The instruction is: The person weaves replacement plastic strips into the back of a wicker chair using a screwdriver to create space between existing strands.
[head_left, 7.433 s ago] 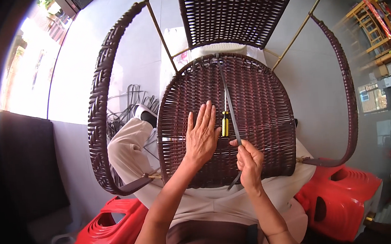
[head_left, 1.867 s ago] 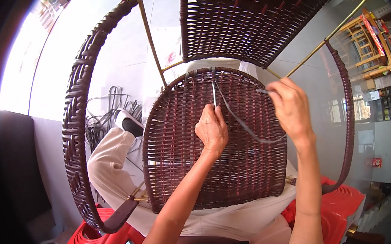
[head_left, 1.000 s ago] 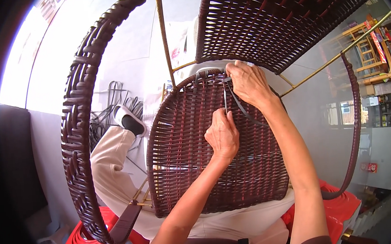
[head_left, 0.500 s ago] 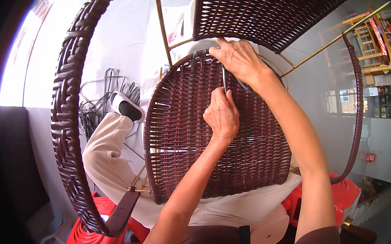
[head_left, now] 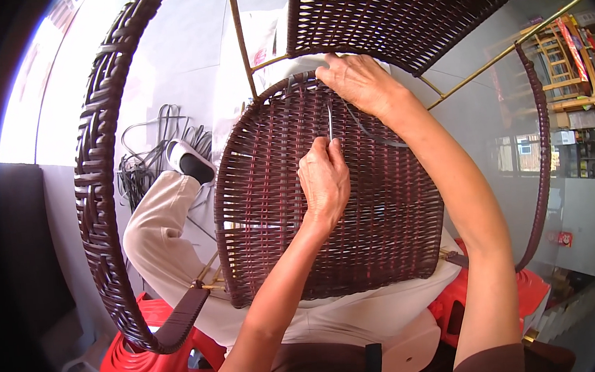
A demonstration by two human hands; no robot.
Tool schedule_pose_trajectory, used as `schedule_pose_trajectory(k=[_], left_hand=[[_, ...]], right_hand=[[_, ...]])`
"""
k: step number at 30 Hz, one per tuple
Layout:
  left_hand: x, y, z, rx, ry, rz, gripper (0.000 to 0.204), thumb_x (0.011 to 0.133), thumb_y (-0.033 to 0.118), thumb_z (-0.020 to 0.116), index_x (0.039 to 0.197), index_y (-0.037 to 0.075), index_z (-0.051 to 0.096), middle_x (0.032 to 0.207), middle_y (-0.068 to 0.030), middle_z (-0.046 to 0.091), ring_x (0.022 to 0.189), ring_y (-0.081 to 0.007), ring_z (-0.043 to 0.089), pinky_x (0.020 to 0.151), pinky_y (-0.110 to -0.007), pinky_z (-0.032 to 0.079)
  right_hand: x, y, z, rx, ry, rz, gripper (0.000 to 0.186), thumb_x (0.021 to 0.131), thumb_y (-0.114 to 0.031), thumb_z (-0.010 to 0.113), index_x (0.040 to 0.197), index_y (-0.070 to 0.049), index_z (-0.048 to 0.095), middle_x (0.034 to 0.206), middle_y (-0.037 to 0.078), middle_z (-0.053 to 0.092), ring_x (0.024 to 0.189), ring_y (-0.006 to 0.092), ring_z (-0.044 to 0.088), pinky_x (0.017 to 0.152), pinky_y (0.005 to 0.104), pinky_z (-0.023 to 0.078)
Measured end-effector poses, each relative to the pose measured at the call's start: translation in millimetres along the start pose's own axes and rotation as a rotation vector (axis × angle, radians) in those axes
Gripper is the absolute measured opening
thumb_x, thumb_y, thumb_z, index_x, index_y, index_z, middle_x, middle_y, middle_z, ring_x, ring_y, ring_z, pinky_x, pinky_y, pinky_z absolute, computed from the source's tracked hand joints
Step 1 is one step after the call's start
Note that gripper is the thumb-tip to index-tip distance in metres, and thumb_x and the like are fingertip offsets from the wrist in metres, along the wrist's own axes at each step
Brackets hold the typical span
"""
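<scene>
The dark brown and red woven seat (head_left: 331, 253) of a chair spans the space between my forearms and rests over my lap. My left hand (head_left: 325, 182) is closed round a thin metal awl-like tool (head_left: 330, 119), whose shaft points toward the seat's far rim; its handle is hidden in the fist. At that rim, my right hand (head_left: 361, 83) is bent over the edge, its fingertips partly hidden. A loose dark flat strip (head_left: 364, 129) curves over the weave from beneath the right hand toward its forearm.
Woven armrests arch at left (head_left: 96, 181) and right (head_left: 544, 166). The woven backrest (head_left: 368, 19) and brass-coloured frame rods (head_left: 510, 49) lie beyond the seat. Red plastic stools (head_left: 140, 366) stand below. A pile of dark strips (head_left: 139, 177) lies on the floor beside my foot.
My left hand has drawn back slightly toward me and to the left with the tool, whose tip is now away from the right fingers. The chair has shifted slightly left.
</scene>
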State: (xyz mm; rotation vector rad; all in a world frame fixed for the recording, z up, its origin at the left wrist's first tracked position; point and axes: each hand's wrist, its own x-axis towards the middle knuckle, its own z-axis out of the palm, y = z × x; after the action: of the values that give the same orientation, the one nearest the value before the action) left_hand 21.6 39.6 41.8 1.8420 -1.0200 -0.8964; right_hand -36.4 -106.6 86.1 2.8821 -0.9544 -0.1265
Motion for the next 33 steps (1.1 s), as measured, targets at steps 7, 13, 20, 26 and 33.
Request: schedule_pose_trajectory(k=[7, 13, 20, 26, 33], left_hand=[[2.3, 0.8, 4.3, -0.008, 0.038, 0.088, 0.025, 0.088, 0.016, 0.047, 0.076, -0.004, 0.055, 0.062, -0.024, 0.055, 0.061, -0.0407, 0.056, 0.057, -0.046, 0.042], [3.4, 0.6, 6.7, 0.04, 0.046, 0.12, 0.024, 0.088, 0.016, 0.047, 0.074, -0.003, 0.053, 0.066, -0.0251, 0.056, 0.063, -0.0422, 0.055, 0.057, -0.047, 0.042], [1.7, -0.2, 18.2, 0.071, 0.14, 0.177, 0.02, 0.087, 0.015, 0.05, 0.081, -0.004, 0.054, 0.064, -0.0227, 0.055, 0.061, -0.0385, 0.055, 0.056, -0.043, 0.041], [-2.7, -3.0, 10.2, 0.061, 0.08, 0.178, 0.02, 0.087, 0.014, 0.05, 0.082, -0.005, 0.055, 0.063, -0.0225, 0.055, 0.059, -0.0374, 0.055, 0.056, -0.043, 0.041], [-0.6, -0.8, 4.5, 0.045, 0.028, 0.115, 0.026, 0.088, 0.016, 0.048, 0.082, -0.007, 0.058, 0.064, -0.0241, 0.056, 0.058, -0.0381, 0.056, 0.056, -0.043, 0.042]], right_hand=[[2.3, 5.2, 7.9, -0.107, 0.088, -0.144, 0.008, 0.077, -0.003, 0.049, 0.085, -0.003, 0.051, 0.091, 0.017, 0.056, 0.079, 0.0285, 0.061, 0.065, 0.0359, 0.054], [3.6, 8.6, 9.7, -0.032, 0.07, -0.137, 0.011, 0.078, -0.004, 0.05, 0.089, -0.004, 0.052, 0.093, 0.017, 0.057, 0.079, 0.0309, 0.06, 0.067, 0.0398, 0.051], [13.2, 5.3, 0.5, -0.011, -0.09, -0.082, 0.026, 0.09, -0.022, 0.036, 0.086, -0.005, 0.055, 0.093, 0.014, 0.058, 0.081, 0.0301, 0.059, 0.071, 0.0405, 0.048], [8.9, -1.3, -10.7, 0.128, -0.094, 0.001, 0.033, 0.091, -0.029, 0.034, 0.09, -0.004, 0.055, 0.094, 0.015, 0.059, 0.086, 0.0326, 0.057, 0.078, 0.0408, 0.045], [9.5, 5.2, -3.7, 0.214, -0.082, -0.015, 0.033, 0.09, -0.03, 0.035, 0.09, -0.003, 0.054, 0.092, 0.018, 0.058, 0.086, 0.0348, 0.055, 0.078, 0.0416, 0.044]])
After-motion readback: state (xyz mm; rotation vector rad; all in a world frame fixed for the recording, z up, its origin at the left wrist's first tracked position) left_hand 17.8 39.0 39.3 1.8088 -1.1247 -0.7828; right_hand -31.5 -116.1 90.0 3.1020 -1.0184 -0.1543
